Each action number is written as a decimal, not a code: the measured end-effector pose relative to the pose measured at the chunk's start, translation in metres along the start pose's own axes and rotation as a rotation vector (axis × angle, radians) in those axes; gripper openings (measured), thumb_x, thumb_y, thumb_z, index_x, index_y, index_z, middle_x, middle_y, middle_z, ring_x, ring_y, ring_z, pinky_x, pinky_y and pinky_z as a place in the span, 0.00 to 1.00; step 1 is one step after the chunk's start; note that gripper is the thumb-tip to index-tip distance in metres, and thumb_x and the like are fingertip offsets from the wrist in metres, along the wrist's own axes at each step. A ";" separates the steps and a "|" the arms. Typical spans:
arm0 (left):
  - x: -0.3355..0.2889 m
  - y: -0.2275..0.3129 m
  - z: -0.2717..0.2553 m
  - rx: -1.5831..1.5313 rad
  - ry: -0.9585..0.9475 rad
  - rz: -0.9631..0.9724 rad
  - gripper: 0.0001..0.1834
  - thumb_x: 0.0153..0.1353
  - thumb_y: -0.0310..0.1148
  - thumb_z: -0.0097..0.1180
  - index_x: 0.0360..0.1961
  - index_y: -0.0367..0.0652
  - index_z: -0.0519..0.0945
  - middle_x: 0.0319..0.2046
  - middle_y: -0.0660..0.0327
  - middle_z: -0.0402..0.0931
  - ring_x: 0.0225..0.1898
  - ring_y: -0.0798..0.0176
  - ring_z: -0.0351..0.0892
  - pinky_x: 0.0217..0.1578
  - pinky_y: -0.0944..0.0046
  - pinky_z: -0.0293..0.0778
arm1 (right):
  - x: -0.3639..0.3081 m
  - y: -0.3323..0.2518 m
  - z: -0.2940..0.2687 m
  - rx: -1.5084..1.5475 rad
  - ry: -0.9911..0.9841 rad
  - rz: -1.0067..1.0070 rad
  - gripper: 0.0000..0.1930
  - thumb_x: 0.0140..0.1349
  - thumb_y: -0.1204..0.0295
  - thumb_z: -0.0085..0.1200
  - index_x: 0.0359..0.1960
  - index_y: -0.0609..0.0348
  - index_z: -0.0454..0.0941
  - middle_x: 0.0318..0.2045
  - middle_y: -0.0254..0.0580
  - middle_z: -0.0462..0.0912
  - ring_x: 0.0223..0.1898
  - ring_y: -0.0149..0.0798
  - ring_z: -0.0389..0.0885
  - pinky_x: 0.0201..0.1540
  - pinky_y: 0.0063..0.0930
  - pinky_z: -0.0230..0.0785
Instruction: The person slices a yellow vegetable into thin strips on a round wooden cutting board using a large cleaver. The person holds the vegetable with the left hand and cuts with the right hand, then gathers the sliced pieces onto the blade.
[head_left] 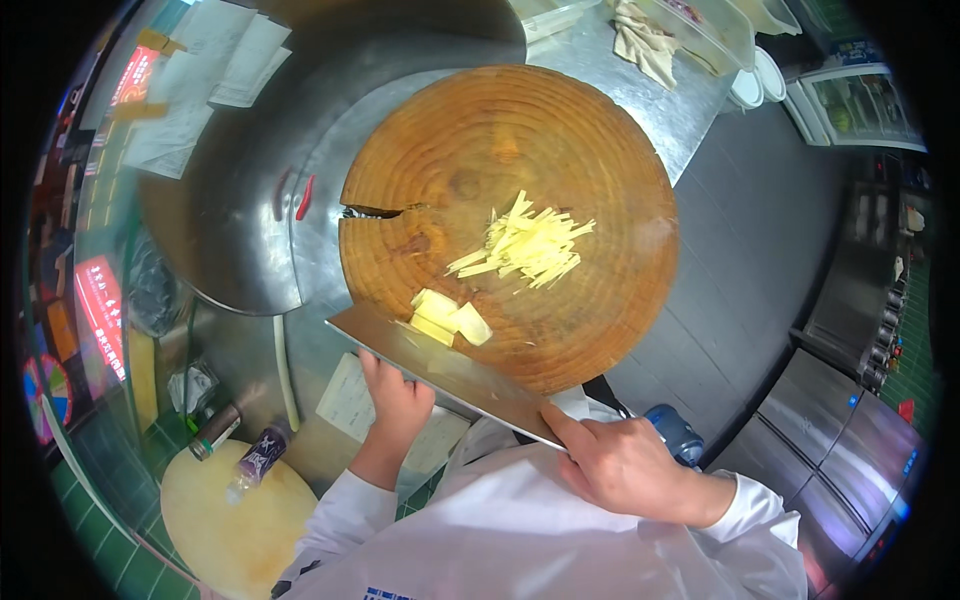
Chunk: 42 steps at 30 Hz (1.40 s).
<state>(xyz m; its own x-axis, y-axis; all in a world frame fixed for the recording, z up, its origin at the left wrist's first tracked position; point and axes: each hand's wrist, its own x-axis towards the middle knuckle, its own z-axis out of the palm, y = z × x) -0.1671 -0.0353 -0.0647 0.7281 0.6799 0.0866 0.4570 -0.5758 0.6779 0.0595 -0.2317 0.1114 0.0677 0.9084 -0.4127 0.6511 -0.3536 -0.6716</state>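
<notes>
My right hand [625, 465] is closed round the handle end of a cleaver [440, 370]. Its broad steel blade slants up to the left across the near edge of a round wooden chopping block [590, 130]. Against the blade's near side, by its far left end, my left hand [397, 400] is closed, with some fingers hidden by the steel. Just beyond the blade lie a few pale yellow slices [450, 316], possibly ginger or bamboo shoot. A loose heap of thin yellow shreds [530, 245] rests near the block's middle.
A crack [372, 212] splits the block's left side. Left of it a red chili [305, 198] lies beside a large steel pan [220, 240]. A pale round board [225, 520] carries a bottle [262, 455]. Clear tubs [705, 35] and a cloth [645, 42] sit far right.
</notes>
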 end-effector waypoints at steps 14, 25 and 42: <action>0.010 0.013 -0.003 -0.034 0.042 0.021 0.21 0.56 0.22 0.62 0.53 0.36 0.80 0.55 0.45 0.72 0.56 0.39 0.71 0.59 0.46 0.69 | -0.020 0.005 -0.010 -0.010 -0.067 0.027 0.30 0.59 0.71 0.64 0.63 0.73 0.72 0.21 0.43 0.81 0.19 0.46 0.82 0.21 0.40 0.73; 0.021 0.024 -0.008 -0.024 0.063 0.029 0.21 0.56 0.21 0.65 0.53 0.38 0.80 0.54 0.47 0.71 0.54 0.43 0.72 0.55 0.50 0.72 | 0.013 0.007 -0.001 0.026 -0.081 0.055 0.25 0.60 0.72 0.61 0.58 0.74 0.73 0.20 0.50 0.82 0.20 0.52 0.83 0.22 0.43 0.74; -0.001 -0.001 0.002 -0.015 0.035 0.011 0.22 0.57 0.25 0.64 0.54 0.38 0.81 0.59 0.44 0.74 0.59 0.37 0.71 0.62 0.44 0.68 | 0.004 -0.001 0.002 0.012 0.001 0.014 0.30 0.59 0.69 0.63 0.63 0.69 0.74 0.21 0.44 0.82 0.19 0.47 0.82 0.21 0.41 0.74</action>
<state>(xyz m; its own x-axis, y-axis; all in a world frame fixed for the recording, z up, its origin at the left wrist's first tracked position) -0.1676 -0.0365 -0.0671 0.7146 0.6894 0.1191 0.4414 -0.5763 0.6878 0.0579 -0.2279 0.1095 0.0780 0.9035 -0.4213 0.6408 -0.3692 -0.6731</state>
